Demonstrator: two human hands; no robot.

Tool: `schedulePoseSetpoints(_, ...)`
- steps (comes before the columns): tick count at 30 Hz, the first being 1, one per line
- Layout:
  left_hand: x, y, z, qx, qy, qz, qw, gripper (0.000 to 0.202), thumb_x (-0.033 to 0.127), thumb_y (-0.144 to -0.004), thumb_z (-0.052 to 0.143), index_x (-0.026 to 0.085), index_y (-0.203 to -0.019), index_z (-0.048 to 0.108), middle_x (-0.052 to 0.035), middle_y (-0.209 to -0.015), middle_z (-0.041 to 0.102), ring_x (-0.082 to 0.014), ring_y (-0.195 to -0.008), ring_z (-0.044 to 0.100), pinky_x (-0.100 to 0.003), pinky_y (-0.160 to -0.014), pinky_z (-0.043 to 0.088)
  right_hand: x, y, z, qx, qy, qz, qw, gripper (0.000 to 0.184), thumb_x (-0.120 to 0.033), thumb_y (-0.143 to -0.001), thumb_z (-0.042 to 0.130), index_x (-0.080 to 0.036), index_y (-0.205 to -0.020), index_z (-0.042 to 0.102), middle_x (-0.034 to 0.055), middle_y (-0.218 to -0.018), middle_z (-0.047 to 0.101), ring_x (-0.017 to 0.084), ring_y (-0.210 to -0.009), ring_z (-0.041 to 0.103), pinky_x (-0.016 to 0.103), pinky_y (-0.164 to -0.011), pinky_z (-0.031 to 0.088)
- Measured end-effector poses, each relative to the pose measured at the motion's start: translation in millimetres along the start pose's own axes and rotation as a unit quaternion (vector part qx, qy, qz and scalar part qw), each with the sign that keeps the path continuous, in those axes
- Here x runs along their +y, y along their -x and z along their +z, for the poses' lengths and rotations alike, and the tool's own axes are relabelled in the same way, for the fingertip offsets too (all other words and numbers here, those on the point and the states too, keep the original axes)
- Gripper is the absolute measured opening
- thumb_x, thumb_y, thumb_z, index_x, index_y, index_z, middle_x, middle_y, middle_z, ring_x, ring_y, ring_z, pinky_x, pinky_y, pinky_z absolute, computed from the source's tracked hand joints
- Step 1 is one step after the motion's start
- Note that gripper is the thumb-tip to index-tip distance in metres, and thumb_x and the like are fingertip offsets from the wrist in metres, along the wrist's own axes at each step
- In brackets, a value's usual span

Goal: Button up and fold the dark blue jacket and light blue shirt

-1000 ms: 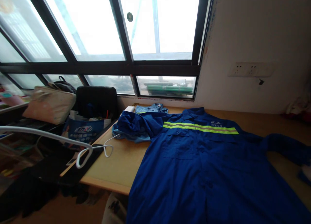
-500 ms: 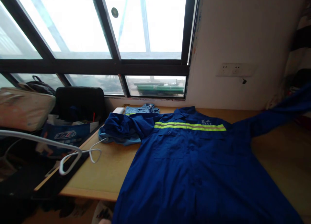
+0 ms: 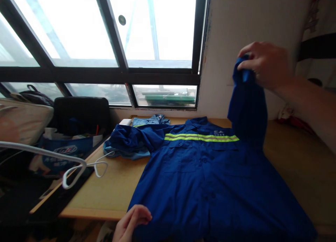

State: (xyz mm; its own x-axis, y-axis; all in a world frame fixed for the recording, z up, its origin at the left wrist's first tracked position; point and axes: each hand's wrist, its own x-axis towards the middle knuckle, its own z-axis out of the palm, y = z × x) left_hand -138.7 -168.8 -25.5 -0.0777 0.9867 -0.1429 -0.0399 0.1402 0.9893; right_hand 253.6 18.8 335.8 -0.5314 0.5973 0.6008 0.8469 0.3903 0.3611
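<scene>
A blue work jacket (image 3: pixel 210 179) with a yellow reflective stripe lies front up on the wooden table (image 3: pixel 115 189). My right hand (image 3: pixel 265 65) is raised above the table's right side, fingers closed on the cuff of the jacket's right sleeve (image 3: pixel 246 105), which hangs down from it. My left hand (image 3: pixel 131 222) rests at the jacket's lower left hem near the table's front edge, fingers curled against the cloth. The jacket's other sleeve lies bunched at the left (image 3: pixel 126 140).
A lighter blue garment (image 3: pixel 149 121) lies behind the jacket near the window. White hangers (image 3: pixel 76 165) jut in from the left. A black chair (image 3: pixel 81 112), a beige bag (image 3: pixel 23 119) and a printed blue bag (image 3: pixel 63 149) crowd the left side.
My right hand has come into view and lifted the right sleeve from the table up over the jacket. My left hand has appeared at the hem. The view shifted right.
</scene>
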Motion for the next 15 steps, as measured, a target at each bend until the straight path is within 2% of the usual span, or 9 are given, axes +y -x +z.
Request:
schedulePoseSetpoints(1, 2, -8, 4.0, -0.020, 0.058, -0.023, 0.998, 0.045, 0.058, -0.066, 0.055, 0.013, -0.074, 0.062, -0.0100, -0.077, 0.065, -0.0247, -0.074, 0.061, -0.035, -0.069, 0.050, -26, 4, 6, -0.010, -0.083, 0.002, 0.997, 0.055, -0.021, -0.056, -0.002, 0.010, -0.035, 0.039, 0.0195, -0.122, 0.034, 0.014, -0.112, 0.032, 0.012, -0.052, 0.030)
schedulePoseSetpoints(3, 8, -27, 14.2, -0.042, 0.185, -0.065, 0.980, 0.046, 0.055, -0.069, 0.054, 0.013, -0.089, 0.060, -0.0129, -0.095, 0.063, -0.0272, -0.090, 0.059, -0.039, -0.081, 0.046, -71, 10, 16, -0.017, -0.255, -0.014, 0.967, 0.052, -0.021, -0.069, 0.015, 0.011, -0.057, 0.054, 0.0189, -0.125, 0.036, 0.006, -0.100, 0.049, 0.007, -0.062, 0.033)
schedulePoseSetpoints(5, 18, -51, 26.3, -0.060, 0.286, -0.111, 0.950, 0.044, 0.048, -0.075, 0.051, 0.013, -0.102, 0.054, -0.0153, -0.108, 0.058, -0.0266, -0.101, 0.055, -0.041, -0.090, 0.041, -102, 14, 25, 0.024, -0.380, -0.012, 0.925, 0.028, -0.016, -0.073, 0.041, -0.002, -0.084, 0.063, 0.0116, -0.124, 0.045, 0.005, -0.088, 0.058, 0.011, -0.067, 0.042)
schedulePoseSetpoints(8, 30, -91, 45.2, -0.106, 0.363, -0.183, 0.907, 0.048, 0.049, -0.079, 0.046, 0.010, -0.106, 0.050, -0.0173, -0.104, 0.059, -0.0265, -0.098, 0.057, -0.043, -0.088, 0.041, -120, 30, 43, 0.111, -0.489, 0.067, 0.862, 0.033, -0.015, -0.074, 0.055, -0.020, -0.106, 0.057, 0.0036, -0.112, 0.056, 0.010, -0.082, 0.061, 0.022, -0.070, 0.051)
schedulePoseSetpoints(10, 34, -118, 57.3, -0.130, 0.380, -0.206, 0.892, 0.047, 0.048, -0.078, 0.047, 0.011, -0.107, 0.051, -0.0149, -0.098, 0.062, -0.0261, -0.092, 0.059, -0.043, -0.082, 0.045, -126, 54, 63, 0.140, -0.543, 0.151, 0.814, 0.028, -0.021, -0.079, 0.052, -0.021, -0.106, 0.057, 0.0031, -0.100, 0.061, 0.011, -0.077, 0.061, 0.026, -0.069, 0.052)
schedulePoseSetpoints(11, 35, -130, 63.2, -0.122, 0.376, -0.212, 0.894, 0.044, 0.045, -0.078, 0.049, 0.011, -0.106, 0.052, -0.0133, -0.094, 0.063, -0.0251, -0.088, 0.061, -0.042, -0.079, 0.047, -130, 70, 76, 0.137, -0.567, 0.193, 0.789, 0.024, -0.024, -0.080, 0.050, -0.019, -0.102, 0.058, 0.0032, -0.093, 0.063, 0.012, -0.074, 0.061, 0.026, -0.067, 0.052)
schedulePoseSetpoints(13, 37, -152, 74.4, -0.073, 0.339, -0.224, 0.911, 0.034, 0.034, -0.075, 0.057, 0.011, -0.100, 0.055, -0.0100, -0.083, 0.065, -0.0223, -0.077, 0.063, -0.038, -0.073, 0.050, -144, 105, 106, 0.089, -0.615, 0.263, 0.738, 0.021, -0.027, -0.081, 0.047, -0.017, -0.093, 0.060, 0.0033, -0.082, 0.063, 0.013, -0.068, 0.061, 0.026, -0.062, 0.051)
schedulePoseSetpoints(14, 39, -161, 79.4, -0.050, 0.311, -0.221, 0.923, 0.030, 0.027, -0.072, 0.060, 0.011, -0.096, 0.057, -0.0086, -0.078, 0.066, -0.0209, -0.072, 0.063, -0.036, -0.071, 0.050, -154, 124, 122, 0.024, -0.644, 0.266, 0.717, 0.020, -0.028, -0.081, 0.047, -0.016, -0.089, 0.061, 0.0036, -0.079, 0.064, 0.014, -0.067, 0.061, 0.027, -0.060, 0.051)
schedulePoseSetpoints(15, 43, -169, 83.9, -0.039, 0.283, -0.203, 0.937, 0.027, 0.022, -0.069, 0.063, 0.011, -0.093, 0.058, -0.0075, -0.075, 0.065, -0.0200, -0.069, 0.063, -0.035, -0.070, 0.051, -165, 141, 138, -0.085, -0.666, 0.237, 0.702, 0.021, -0.029, -0.080, 0.047, -0.015, -0.086, 0.062, 0.0046, -0.079, 0.064, 0.016, -0.070, 0.061, 0.028, -0.062, 0.051)
